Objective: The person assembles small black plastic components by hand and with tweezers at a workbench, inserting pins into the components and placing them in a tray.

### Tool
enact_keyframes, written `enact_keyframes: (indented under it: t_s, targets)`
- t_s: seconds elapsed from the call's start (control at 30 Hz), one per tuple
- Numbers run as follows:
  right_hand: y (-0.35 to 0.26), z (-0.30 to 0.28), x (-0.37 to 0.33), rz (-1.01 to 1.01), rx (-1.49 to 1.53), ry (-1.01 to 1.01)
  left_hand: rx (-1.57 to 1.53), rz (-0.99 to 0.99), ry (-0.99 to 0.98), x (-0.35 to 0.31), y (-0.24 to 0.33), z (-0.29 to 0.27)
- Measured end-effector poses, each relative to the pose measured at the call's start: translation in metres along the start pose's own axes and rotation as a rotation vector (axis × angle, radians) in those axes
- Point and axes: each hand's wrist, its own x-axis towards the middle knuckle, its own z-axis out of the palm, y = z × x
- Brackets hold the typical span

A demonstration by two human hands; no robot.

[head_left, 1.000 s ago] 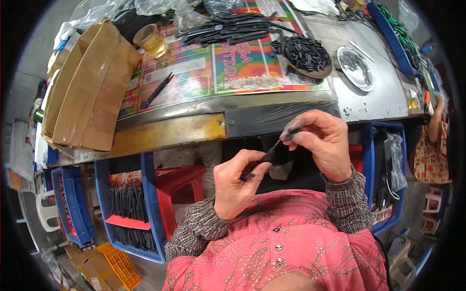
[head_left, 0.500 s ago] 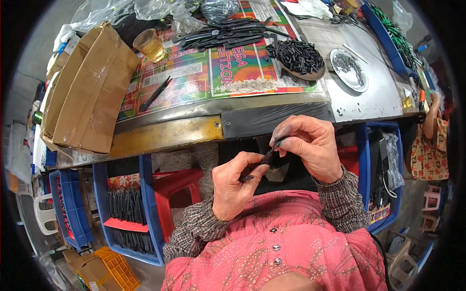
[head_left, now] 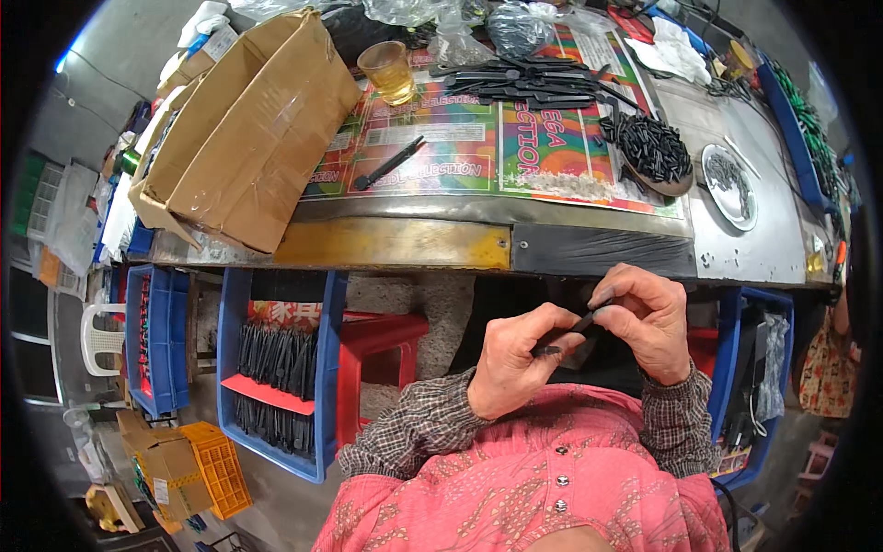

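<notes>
In front of my pink patterned top, both hands come together just off the near edge of the table. My left hand (head_left: 522, 361) is closed around a slim black plastic piece (head_left: 581, 325), one end of which shows by its fingers. My right hand (head_left: 649, 324) pinches the far end of that piece between thumb and fingertips. Its exact kind is too small to tell, and the fingers hide much of it. On the table lies a single similar long black piece (head_left: 390, 164), and beyond it a pile of long black pieces (head_left: 538, 83).
Short black pieces heap on a round dish (head_left: 655, 152), beside a white plate (head_left: 741, 207) of small bits. A cardboard box (head_left: 248, 138) and a cup of yellowish liquid (head_left: 390, 78) stand left. Below are blue crates (head_left: 328, 386) and a red stool (head_left: 382, 336).
The whole view has swung, so the table and crates sit differently in the picture. Both hands keep their pinch on the black piece, with the fingers shifted slightly.
</notes>
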Motion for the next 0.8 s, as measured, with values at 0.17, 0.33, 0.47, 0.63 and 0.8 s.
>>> enact_keyframes:
  t_s: [0.17, 0.33, 0.47, 0.63, 0.8]
  targets:
    - [0.007, 0.01, 0.0, -0.033, 0.02, 0.056, 0.098, 0.139, 0.142, -0.003, -0.005, 0.007]
    - [0.011, 0.007, 0.0, -0.004, 0.066, 0.031, 0.133, 0.186, 0.169, -0.005, -0.006, 0.005]
    - [0.011, 0.003, 0.0, 0.036, 0.102, -0.006, -0.179, -0.047, -0.065, -0.004, -0.006, -0.005]
    - [0.013, 0.006, 0.001, 0.036, 0.128, 0.005, -0.189, -0.031, -0.081, -0.004, -0.009, -0.005]
    - [0.028, 0.015, 0.001, -0.081, 0.001, 0.111, 0.189, 0.182, 0.168, -0.002, -0.008, 0.006]
